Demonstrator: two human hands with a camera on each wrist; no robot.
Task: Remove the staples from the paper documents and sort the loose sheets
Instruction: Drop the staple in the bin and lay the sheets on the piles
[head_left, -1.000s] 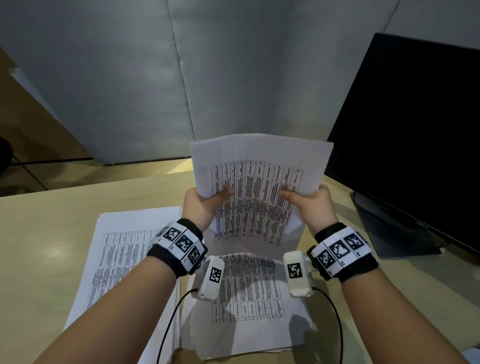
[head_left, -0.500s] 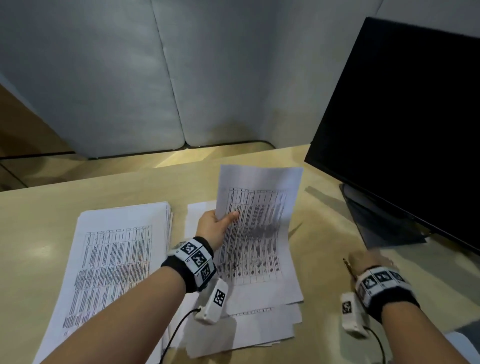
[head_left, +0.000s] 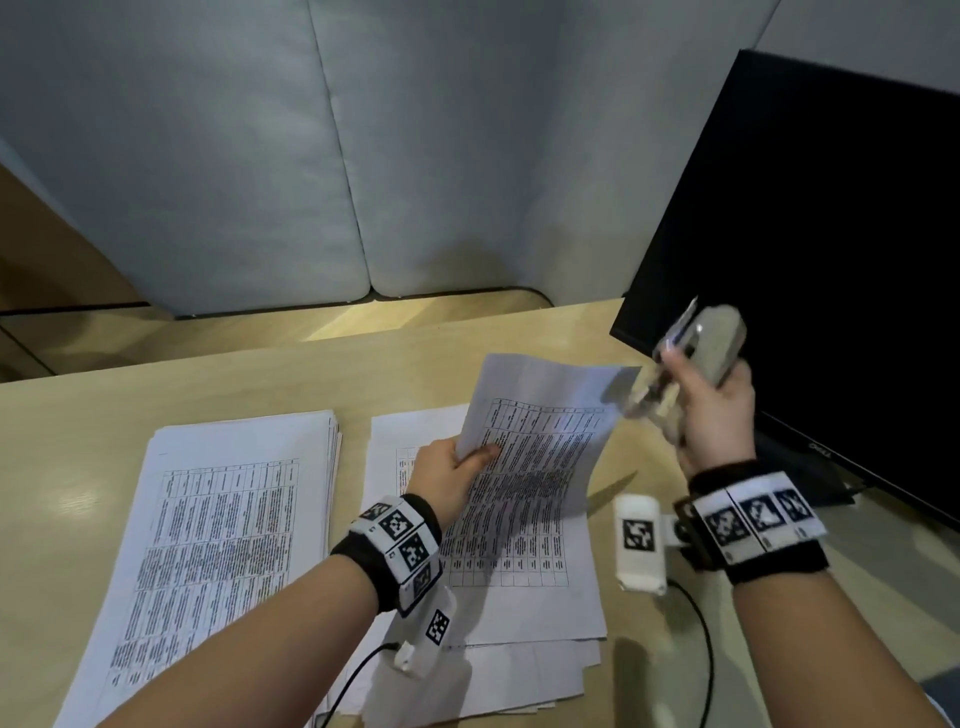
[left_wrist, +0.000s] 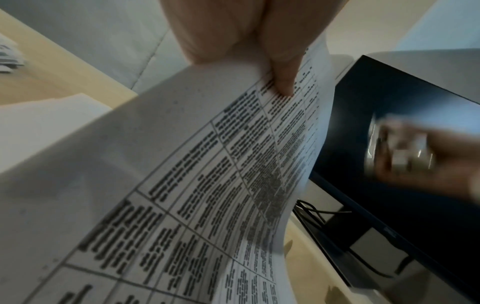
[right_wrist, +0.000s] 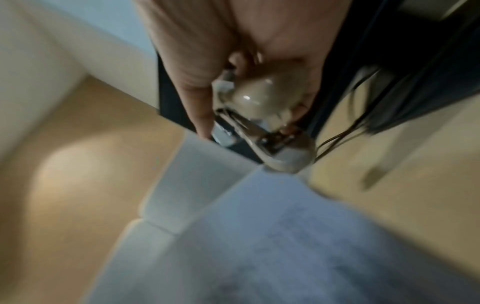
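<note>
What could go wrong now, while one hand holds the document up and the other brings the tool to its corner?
The left hand pinches the document at one edge only, so the far corner may bend away from the staple remover in the right hand. A forced pull could tear that corner.

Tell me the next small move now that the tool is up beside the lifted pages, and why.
Probably bring the beige stapler-like tool in the right hand onto the top right corner of the lifted document. The left hand pinches its left edge, holding that corner raised just beside the tool. No staple is visible, so confirm it first.
</note>
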